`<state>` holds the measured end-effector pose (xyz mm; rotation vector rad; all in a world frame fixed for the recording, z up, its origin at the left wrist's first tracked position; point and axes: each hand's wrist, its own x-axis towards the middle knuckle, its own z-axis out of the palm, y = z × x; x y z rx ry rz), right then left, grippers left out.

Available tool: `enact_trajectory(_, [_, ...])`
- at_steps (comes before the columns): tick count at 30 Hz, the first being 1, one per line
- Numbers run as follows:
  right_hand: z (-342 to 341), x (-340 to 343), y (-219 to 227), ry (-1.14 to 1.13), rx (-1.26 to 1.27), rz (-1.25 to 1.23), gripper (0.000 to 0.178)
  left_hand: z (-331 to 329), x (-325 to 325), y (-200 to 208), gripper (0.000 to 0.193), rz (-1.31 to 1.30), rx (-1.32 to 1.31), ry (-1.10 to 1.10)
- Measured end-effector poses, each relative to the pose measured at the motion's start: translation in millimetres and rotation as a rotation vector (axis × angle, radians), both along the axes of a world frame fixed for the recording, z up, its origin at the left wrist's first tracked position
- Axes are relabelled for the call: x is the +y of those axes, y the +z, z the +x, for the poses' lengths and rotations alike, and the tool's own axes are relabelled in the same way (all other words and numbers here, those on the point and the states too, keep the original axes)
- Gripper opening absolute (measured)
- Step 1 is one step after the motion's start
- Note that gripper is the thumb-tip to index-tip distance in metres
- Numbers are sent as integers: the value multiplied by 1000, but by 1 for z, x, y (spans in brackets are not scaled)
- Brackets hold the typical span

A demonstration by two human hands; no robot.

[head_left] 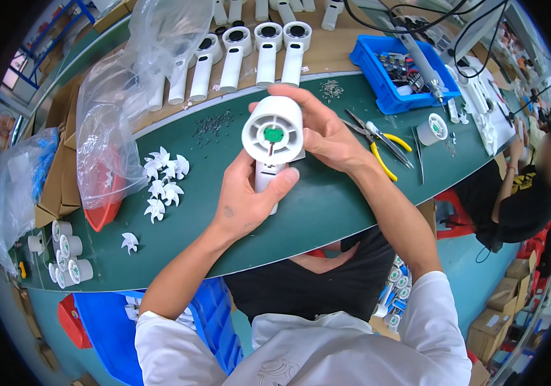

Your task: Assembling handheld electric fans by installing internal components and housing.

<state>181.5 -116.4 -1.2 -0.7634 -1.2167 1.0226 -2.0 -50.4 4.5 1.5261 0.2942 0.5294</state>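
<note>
A white handheld fan body (273, 157) is held up over the green table, its round open end showing spokes and a green circuit board in the middle. My left hand (244, 196) is closed round its handle, the thumb lying across the front. My right hand (327, 132) grips the round head from the right, fingers over its top and thumb at its side. To the left of my hands lie several small white fan blades (165, 174). Pliers with yellow handles (382, 145) and tweezers (420, 154) rest to the right, near a loose white fan head (432, 128).
Several white fans (266, 58) stand in a row at the back beside plastic bags (111, 96). Small dark screws (212, 125) and silver screws (331, 90) lie in piles. A blue bin (378, 87) sits back right, white cylinders (69, 248) far left. Another person (533, 174) sits at right.
</note>
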Motion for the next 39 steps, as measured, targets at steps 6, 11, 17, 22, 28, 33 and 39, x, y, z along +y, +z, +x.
enact_trajectory(6, [7, -5, 9, -113, 103, 46, 74, -8, -3, 14, 46, -308, -210, -91])
enact_trajectory(11, [8, -4, 13, -222, 137, 0, 58, -61, -45, 76, 43, -211, -951, -172])
enact_trajectory(17, [11, -7, 12, -294, 100, -11, 55, -53, -93, 130, 9, 285, -1418, -211])
enact_trajectory(22, [9, -8, 17, -333, 118, -25, 54, -78, -84, 130, 36, 288, -1220, -106])
enact_trajectory(28, [10, -7, 12, -379, 111, -50, 50, -77, -88, 125, 40, 473, -1239, -3])
enact_trajectory(33, [10, -5, 12, -389, 107, -55, 48, -78, -92, 125, 41, 496, -1208, 65])
enact_trajectory(39, [11, -5, 9, -403, 76, -65, 47, -67, -100, 126, 37, 519, -1280, 79])
